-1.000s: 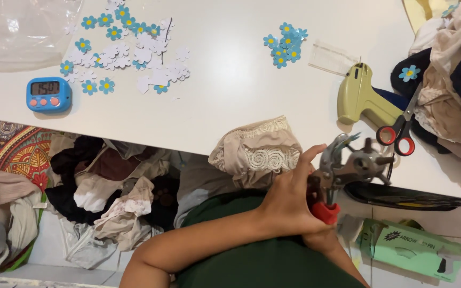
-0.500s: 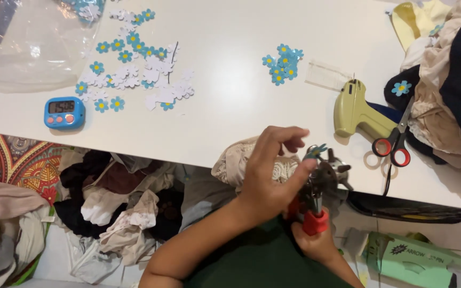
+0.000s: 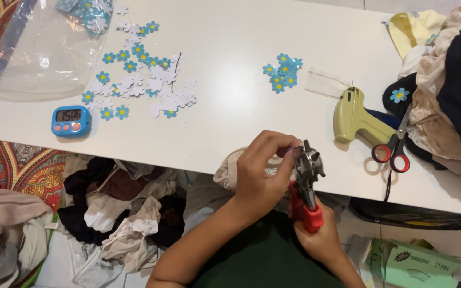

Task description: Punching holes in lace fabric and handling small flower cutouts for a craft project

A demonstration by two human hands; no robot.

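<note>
Punch pliers (image 3: 306, 178) now being raised upright, red grips clasped in right hand (image 3: 321, 240). Left hand (image 3: 260, 176), earlier spread open, is closing, fingertips pinching a small piece at the head, above the white surface (image 3: 230, 117).

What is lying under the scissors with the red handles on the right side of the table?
The scissors rest partly on the handle of the olive-green tagging gun and partly on the white table. Their blade tips lie against dark fabric; what lies below it is hidden.
</note>
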